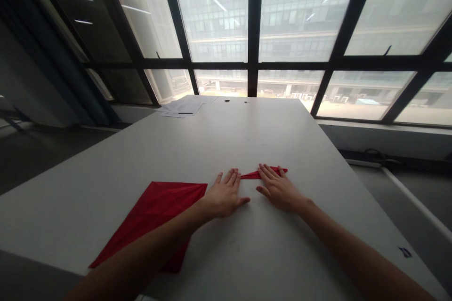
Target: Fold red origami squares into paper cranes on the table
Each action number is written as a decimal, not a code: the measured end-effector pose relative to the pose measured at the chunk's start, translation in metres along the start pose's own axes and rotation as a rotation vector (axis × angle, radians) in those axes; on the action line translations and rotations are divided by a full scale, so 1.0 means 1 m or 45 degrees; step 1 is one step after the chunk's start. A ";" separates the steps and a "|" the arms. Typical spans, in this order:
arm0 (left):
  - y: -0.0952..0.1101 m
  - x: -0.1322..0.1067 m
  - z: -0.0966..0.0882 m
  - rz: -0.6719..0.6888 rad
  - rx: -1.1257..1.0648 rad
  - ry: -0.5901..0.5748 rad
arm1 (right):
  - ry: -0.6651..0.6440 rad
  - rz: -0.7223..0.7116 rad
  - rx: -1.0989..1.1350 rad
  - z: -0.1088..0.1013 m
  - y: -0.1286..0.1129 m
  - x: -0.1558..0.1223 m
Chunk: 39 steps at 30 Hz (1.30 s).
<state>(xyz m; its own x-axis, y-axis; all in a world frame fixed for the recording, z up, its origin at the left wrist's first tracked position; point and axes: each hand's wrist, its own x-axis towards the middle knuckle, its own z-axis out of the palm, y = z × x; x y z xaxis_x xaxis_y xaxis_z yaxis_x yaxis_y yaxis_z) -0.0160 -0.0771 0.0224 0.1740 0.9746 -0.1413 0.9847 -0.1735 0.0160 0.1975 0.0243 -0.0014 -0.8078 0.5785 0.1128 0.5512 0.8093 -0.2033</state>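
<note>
On the white table lies a narrow, folded strip of red material, thin at its left end and wider at the right; whether it is paper or cloth I cannot tell. My right hand rests flat across it, fingers stretched out and thumb apart. At the strip's left tip, my left hand also lies flat with its thumb spread, hiding whatever is under its fingers. A larger red sheet with crease lines spreads out to the left, partly covered by my left forearm.
The white table reaches away to tall, dark-framed windows. Several loose white papers lie at its far left corner, with a dark pen-like item on them. A small dark mark or sticker sits near the right edge.
</note>
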 end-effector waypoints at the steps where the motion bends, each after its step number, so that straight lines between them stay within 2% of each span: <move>1: -0.001 0.000 0.000 -0.063 0.015 -0.011 | -0.003 0.002 0.000 0.000 0.000 0.000; 3: -0.001 0.004 0.001 -0.210 0.046 0.011 | -0.013 0.007 0.002 0.000 0.000 0.000; 5: -0.001 0.011 0.003 -0.317 0.075 0.128 | -0.023 0.012 0.006 0.000 0.000 0.001; 7: 0.001 0.017 0.006 -0.260 0.075 0.293 | -0.024 0.014 0.008 0.002 0.000 0.002; 9: 0.005 0.021 0.010 -0.054 0.026 0.378 | -0.008 0.017 0.006 0.003 0.000 0.002; 11: 0.010 0.022 0.014 0.104 -0.031 0.353 | 0.014 0.023 -0.008 0.005 0.000 0.002; 13: 0.013 0.020 0.019 0.136 -0.046 0.315 | 0.041 0.033 -0.038 0.005 -0.002 0.000; 20: -0.003 0.025 0.028 -0.064 0.053 0.357 | 0.210 0.083 -0.220 -0.008 -0.024 -0.008; 23: -0.005 0.027 0.023 -0.137 0.068 0.416 | 0.200 0.080 -0.272 -0.014 -0.037 -0.010; 25: 0.000 0.025 0.017 -0.154 0.049 0.492 | 0.195 0.097 -0.278 -0.015 -0.045 -0.011; 27: 0.009 0.020 0.009 -0.088 -0.006 0.559 | 0.206 0.129 -0.247 -0.015 -0.051 -0.012; 29: 0.017 0.017 0.003 0.013 -0.084 0.565 | 0.223 0.153 -0.187 -0.014 -0.053 -0.012; 34: 0.019 0.022 0.001 0.215 -0.218 0.527 | 0.259 0.213 0.075 -0.008 -0.040 -0.008; 37: 0.013 0.029 0.005 0.231 -0.285 0.529 | 0.370 0.232 0.120 -0.007 -0.024 -0.002; 39: 0.012 0.031 0.006 0.221 -0.315 0.531 | 0.383 0.227 0.109 -0.006 -0.014 0.001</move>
<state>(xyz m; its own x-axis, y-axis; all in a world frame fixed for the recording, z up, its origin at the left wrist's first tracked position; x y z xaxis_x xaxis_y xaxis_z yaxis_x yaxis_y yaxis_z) 0.0007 -0.0495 0.0122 0.2740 0.9168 0.2905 0.9049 -0.3481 0.2450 0.1899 0.0142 0.0072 -0.5959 0.7242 0.3470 0.6481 0.6889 -0.3248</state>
